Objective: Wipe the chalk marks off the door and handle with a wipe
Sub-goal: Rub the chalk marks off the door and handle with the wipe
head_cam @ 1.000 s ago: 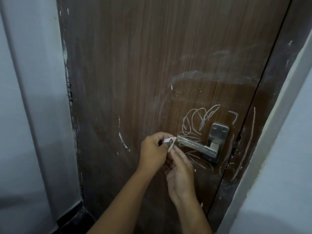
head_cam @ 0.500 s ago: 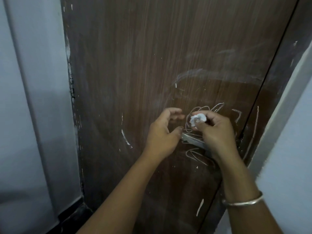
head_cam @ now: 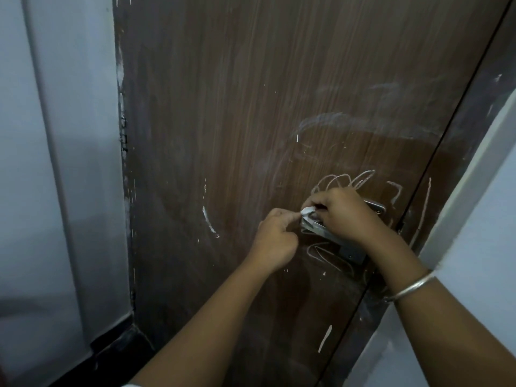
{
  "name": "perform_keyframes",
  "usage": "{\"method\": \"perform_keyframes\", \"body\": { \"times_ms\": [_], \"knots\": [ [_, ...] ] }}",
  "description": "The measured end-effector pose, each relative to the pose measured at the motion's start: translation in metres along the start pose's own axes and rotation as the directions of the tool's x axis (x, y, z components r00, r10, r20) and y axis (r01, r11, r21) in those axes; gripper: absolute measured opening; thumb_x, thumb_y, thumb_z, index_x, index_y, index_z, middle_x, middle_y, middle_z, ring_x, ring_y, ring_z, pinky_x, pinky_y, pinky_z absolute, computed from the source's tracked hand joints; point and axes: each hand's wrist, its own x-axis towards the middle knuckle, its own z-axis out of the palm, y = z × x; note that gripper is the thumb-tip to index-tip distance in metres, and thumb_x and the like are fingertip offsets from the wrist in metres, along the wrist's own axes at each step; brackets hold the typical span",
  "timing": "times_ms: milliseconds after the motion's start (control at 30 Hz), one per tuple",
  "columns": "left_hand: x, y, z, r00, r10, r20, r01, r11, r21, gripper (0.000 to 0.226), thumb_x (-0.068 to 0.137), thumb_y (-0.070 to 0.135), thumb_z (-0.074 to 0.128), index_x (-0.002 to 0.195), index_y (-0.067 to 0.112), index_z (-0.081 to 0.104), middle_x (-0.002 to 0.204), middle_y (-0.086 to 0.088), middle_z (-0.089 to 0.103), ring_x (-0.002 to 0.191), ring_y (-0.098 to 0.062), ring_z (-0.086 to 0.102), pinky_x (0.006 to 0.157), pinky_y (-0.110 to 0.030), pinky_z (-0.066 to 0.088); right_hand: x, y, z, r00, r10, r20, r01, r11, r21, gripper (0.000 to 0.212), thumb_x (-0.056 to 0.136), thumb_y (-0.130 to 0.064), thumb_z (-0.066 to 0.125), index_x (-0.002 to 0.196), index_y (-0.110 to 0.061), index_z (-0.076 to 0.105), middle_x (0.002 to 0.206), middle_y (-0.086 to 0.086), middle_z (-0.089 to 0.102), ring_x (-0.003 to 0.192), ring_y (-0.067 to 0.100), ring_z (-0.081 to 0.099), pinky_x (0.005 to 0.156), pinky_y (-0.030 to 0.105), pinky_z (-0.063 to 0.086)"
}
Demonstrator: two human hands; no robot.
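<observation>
A right hand (head_cam: 344, 212) presses a crumpled white wipe (head_cam: 308, 211) onto the metal door handle (head_cam: 321, 231), fingers closed around it, while the left hand (head_cam: 275, 237) pinches its edge. Soft and light, the wipe likely needs a bunched, firm grip. Chalk scribbles (head_cam: 346, 180) ring the handle on the door (head_cam: 237, 107).

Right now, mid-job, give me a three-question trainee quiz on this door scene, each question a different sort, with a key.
1. True or false: the wipe is pressed against the door handle.
2. Which hand wears the metal bangle? A) left hand B) right hand
3. Fill in: the looping chalk scribble sits just ___ the handle.

Key: 1. True: both hands hold the small white wipe at the lever's free end. 2. B. 3. Above; more scribble lies below the lever, so the door is not yet clean.
</observation>
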Motion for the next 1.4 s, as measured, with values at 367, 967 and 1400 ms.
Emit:
{"method": "perform_keyframes", "body": {
  "times_ms": [367,967,1400],
  "knots": [
    [-0.001,-0.003,-0.001,0.998,-0.053,0.033,0.056,0.996,-0.072,0.054,0.080,-0.007,0.044,0.125,0.020,0.057,0.100,0.017,0.045,0.088,-0.009,0.054,0.061,-0.017,0.043,-0.002,-0.009,-0.007,0.989,-0.010,0.146,0.032,0.988,-0.149,0.028,0.084,-0.009,0.064,0.107,-0.023,0.069,0.101,0.001,0.070,0.094,0.016,0.062,0.085,0.035,0.050],
    [-0.008,-0.008,-0.001,0.994,-0.072,0.083,0.080,0.993,-0.088,0.064,0.080,-0.012,0.042,0.134,0.020,0.046,0.101,0.018,0.042,0.077,-0.003,0.050,0.049,-0.008,0.040,-0.032,0.010,-0.030,0.967,0.157,0.203,-0.126,0.980,-0.157,0.027,0.083,-0.002,0.062,0.088,-0.028,0.069,0.093,-0.004,0.064,0.085,0.012,0.059,0.079,0.031,0.052],
    [-0.012,-0.011,-0.004,0.986,-0.103,0.130,0.113,0.991,-0.071,0.070,0.078,-0.010,0.041,0.135,0.031,0.044,0.118,0.010,0.044,0.094,-0.008,0.052,0.058,-0.012,0.044,-0.054,-0.015,-0.027,0.949,0.309,0.069,-0.259,0.884,-0.390,0.025,0.082,-0.004,0.058,0.097,-0.023,0.064,0.094,0.005,0.062,0.082,0.020,0.056,0.065,0.027,0.043]
  ]
}}
